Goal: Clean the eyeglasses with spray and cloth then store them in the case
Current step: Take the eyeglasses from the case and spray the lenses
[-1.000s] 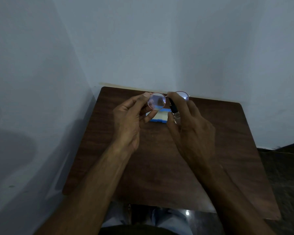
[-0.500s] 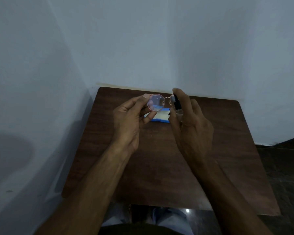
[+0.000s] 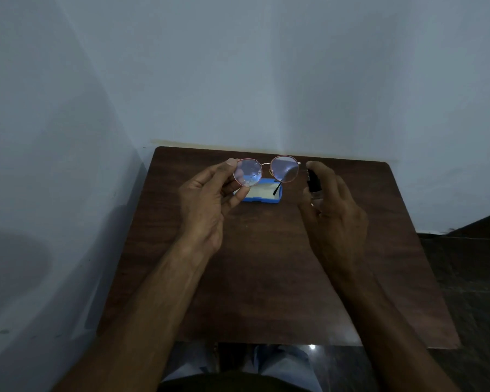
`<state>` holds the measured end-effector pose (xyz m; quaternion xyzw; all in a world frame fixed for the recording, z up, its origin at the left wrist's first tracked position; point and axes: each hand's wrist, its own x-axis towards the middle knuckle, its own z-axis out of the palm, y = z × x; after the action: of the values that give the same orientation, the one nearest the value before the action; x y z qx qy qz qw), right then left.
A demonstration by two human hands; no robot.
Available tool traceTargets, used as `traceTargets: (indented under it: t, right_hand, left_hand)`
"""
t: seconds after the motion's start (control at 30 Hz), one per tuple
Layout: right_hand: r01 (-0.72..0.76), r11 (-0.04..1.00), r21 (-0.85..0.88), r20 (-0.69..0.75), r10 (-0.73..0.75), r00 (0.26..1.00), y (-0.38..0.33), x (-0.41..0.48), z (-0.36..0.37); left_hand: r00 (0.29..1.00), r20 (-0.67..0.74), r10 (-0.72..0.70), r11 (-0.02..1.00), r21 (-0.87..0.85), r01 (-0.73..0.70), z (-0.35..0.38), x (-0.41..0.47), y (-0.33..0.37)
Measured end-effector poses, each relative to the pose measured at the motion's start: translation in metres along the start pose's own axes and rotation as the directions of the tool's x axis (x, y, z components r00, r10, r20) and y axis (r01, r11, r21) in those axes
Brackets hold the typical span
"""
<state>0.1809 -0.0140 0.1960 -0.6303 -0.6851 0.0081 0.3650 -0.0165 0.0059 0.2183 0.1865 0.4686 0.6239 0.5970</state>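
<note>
Round eyeglasses point(image 3: 285, 168) with a thin reddish metal frame hang above the far part of the table, lenses facing me. My left hand point(image 3: 210, 199) pinches the left lens rim between thumb and fingers. Droplets show on that left lens. My right hand point(image 3: 331, 210) is closed around a small spray bottle point(image 3: 313, 182) with a black top, held just right of the right lens and apart from it. Behind the glasses an open blue case point(image 3: 262, 193) with a pale lining lies on the table. I see no cloth.
The dark wooden table point(image 3: 266, 278) stands in a corner, with pale walls at the left and back. Its near edge is over my lap. Dark floor shows to the right.
My right hand with the spray bottle has moved right, away from the lenses, uncovering the right lens. The glasses stay in my left hand.
</note>
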Motion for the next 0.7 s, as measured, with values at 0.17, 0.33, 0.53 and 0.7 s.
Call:
traceTargets:
  t: [0.17, 0.33, 0.53, 0.7]
  right_hand:
    - [0.014, 1.0, -0.001, -0.001, -0.014, 1.0, 0.006, -0.001, 0.004]
    - [-0.021, 1.0, -0.009, -0.068, 0.02, 0.997, 0.008, 0.003, 0.005]
    - [0.045, 0.997, -0.054, -0.03, -0.047, 0.998, 0.015, 0.006, 0.006]
    - [0.077, 0.997, -0.023, 0.046, -0.076, 0.996, 0.022, 0.001, 0.01]
  left_hand:
    - [1.0, 0.008, 0.005, 1.0, 0.019, -0.005, 0.001, 0.001, -0.003]
    - [1.0, 0.005, -0.002, 0.999, 0.035, 0.001, 0.003, 0.0, -0.006]
    - [1.0, -0.015, -0.004, 0.998, 0.069, 0.005, 0.007, 0.001, -0.009]
    - [1.0, -0.022, -0.003, 0.997, 0.078, 0.005, 0.009, 0.002, -0.012]
